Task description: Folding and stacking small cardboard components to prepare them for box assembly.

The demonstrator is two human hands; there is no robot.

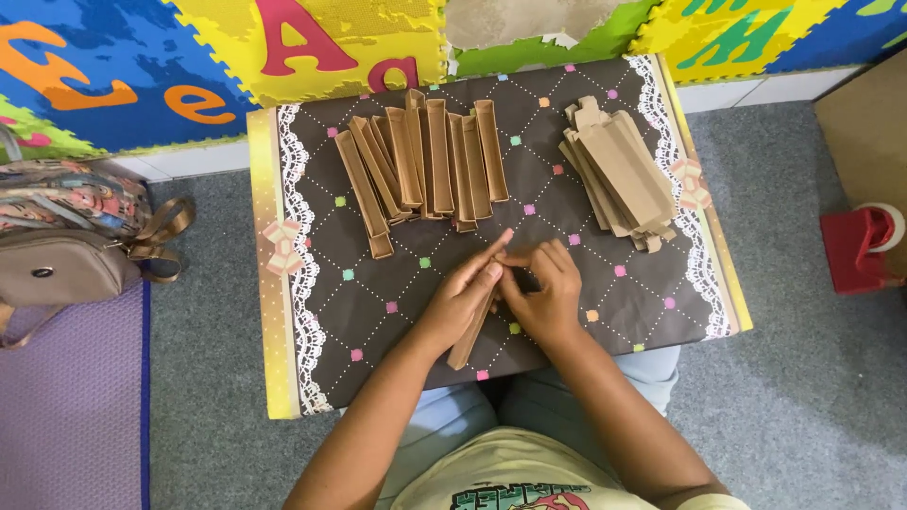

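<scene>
Cardboard strip [474, 331] | between left hand [463, 300] and right hand [548, 293] | both grips clamped on its upper end

Both hands [505, 293] together, fingers pinched

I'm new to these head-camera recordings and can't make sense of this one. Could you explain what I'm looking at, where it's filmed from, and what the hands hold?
The single picture comes from a camera on a person's head, looking down at their lap table. The left hand and right hand together grip one long brown cardboard piece. Further back lie a row of folded-up cardboard boxes and a stack of flat cardboard pieces. A bag sits left, a red tape dispenser right.
</scene>
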